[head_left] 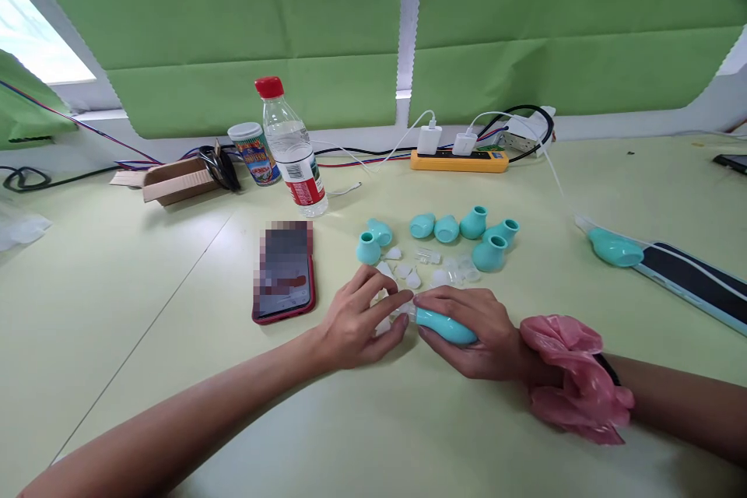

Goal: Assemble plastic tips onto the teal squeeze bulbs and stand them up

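Note:
My right hand (479,327) is wrapped round a turquoise rubber squeeze bulb (447,326), which lies on its side with its neck toward the left. At that neck, my left hand (365,317) pinches a small clear plastic tip (407,310); the fingers partly hide it, and I cannot tell how far it sits in the neck. Just beyond the hands lie several loose clear and whitish plastic pieces (461,271). Behind them are more turquoise bulbs (473,222), some upright with open necks, others tipped over. A pink scrunchie (575,377) circles my right wrist.
A phone (284,272) lies left of my hands. Behind it stand a water bottle (296,159) and a printed canister (255,153). A cardboard box (180,180) with cables and an orange power strip (459,162) line the back. Another bulb (615,247) touches a dark flat device (694,280) at right.

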Available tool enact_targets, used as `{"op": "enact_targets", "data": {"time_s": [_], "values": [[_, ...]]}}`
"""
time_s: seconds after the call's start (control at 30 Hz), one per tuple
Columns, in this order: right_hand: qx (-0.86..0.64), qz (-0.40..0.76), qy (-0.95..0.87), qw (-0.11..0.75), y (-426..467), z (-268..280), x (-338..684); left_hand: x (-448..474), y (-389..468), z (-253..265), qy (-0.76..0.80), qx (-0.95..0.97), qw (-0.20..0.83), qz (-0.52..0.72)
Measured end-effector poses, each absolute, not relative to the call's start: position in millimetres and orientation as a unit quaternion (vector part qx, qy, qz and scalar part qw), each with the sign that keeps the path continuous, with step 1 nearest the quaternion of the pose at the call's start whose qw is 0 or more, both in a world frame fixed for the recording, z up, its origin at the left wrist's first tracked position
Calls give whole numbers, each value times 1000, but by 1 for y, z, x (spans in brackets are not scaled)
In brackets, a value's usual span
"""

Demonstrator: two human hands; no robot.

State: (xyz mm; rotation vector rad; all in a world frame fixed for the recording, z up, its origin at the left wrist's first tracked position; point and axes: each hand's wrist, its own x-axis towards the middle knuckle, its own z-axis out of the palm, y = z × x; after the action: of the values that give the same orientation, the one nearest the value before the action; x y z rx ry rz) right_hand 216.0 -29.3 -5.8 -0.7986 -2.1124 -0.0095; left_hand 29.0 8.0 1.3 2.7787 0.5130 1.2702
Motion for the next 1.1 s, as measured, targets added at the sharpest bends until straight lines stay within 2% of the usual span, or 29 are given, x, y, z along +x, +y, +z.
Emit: {"op": "enact_targets", "data": {"time_s": [0.37,0.83,1.1], "values": [[-335,-20,-845,416,-29,-7,217,29,11,4,141,888,-84,430],[-329,-133,-850,391,-29,-6,216,27,14,-3,104,867,-189,449],[-323,-153,-849,389,-29,-6,217,28,11,3,148,902,-138,382]]}}
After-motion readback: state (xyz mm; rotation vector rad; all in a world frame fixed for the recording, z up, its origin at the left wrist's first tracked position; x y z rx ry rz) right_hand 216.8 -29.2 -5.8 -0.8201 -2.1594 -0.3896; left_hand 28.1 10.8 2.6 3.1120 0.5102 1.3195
